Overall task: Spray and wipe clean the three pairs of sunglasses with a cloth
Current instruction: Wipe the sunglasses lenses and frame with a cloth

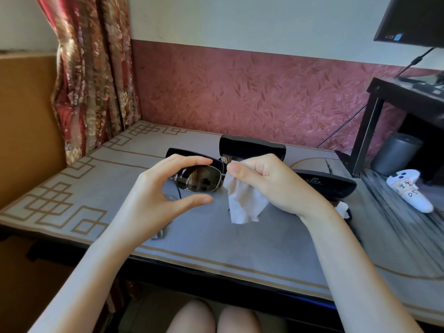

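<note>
Hands: left (168, 186) grips sunglasses (199, 180) | right (266, 181) pinches cloth (245, 203) | cases (252, 149) behind

I note a floral curtain (93, 75) at left, pink leaf-patterned wall (252, 92), black stand (384, 116) at right, daylit

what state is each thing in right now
sunglasses: held up off the table, left hand
cloth: pinched in right hand, hanging beside the lens
back case: open
right case: shut, lying flat
monitor: off
</note>
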